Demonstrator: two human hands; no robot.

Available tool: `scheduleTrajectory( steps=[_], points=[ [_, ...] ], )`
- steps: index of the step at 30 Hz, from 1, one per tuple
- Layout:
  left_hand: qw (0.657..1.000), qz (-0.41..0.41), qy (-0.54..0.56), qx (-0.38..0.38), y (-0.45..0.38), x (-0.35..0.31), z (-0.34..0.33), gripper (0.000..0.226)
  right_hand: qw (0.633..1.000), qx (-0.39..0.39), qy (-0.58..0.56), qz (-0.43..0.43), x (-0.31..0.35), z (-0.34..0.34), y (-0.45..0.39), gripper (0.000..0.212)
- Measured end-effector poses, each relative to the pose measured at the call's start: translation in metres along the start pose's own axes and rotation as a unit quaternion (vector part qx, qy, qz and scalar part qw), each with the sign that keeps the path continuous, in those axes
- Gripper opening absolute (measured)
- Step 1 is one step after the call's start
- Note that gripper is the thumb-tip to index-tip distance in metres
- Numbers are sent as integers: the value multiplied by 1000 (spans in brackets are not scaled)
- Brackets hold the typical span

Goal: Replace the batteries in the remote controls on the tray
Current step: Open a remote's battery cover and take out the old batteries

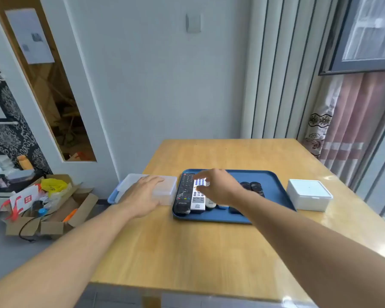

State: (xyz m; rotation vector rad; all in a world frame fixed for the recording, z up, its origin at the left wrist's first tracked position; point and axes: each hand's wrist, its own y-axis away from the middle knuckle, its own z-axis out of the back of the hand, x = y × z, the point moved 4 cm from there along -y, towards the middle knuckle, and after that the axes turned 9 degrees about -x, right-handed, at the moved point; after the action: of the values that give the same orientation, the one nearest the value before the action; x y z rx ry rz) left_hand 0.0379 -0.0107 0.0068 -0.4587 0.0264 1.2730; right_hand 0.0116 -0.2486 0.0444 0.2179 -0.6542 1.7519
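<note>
Remotes getting picked over, nothing pulled out yet

Head view: the blue tray (pixel 273 185), smooth plastic with a raised rim, is kept mid-table so the slim remotes (pixel 197 196) lined up at its left end are reachable. The right hand (pixel 216 185) is curled over them, grasp unclear. Just left of the tray, a frosted box (pixel 167 192) is steadied by the flat, relaxed left hand (pixel 142 194).

Both forearms bare, no sleeves, left grip (pixel 142 194) and right grip (pixel 218 187) ungloved.
</note>
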Motion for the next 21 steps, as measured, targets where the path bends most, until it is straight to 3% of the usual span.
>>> scheduleTrajectory(
  steps=[3,9,15,21],
  points=[
    [1000,-9,-1,8,-7,15,-27,82,997,69,41,2,-2,-40,-16,45],
    [999,-36,-26,-23,-24,28,-60,68,974,173,126,75,-9,-96,-25,63],
    [997,-40,-28,-59,-34,30,-71,73,976,115,162,92,-5,-111,-23,62],
    [995,-35,26,-95,-31,28,-75,74,974,131,179,45,-3,-101,-19,58]
  ],
)
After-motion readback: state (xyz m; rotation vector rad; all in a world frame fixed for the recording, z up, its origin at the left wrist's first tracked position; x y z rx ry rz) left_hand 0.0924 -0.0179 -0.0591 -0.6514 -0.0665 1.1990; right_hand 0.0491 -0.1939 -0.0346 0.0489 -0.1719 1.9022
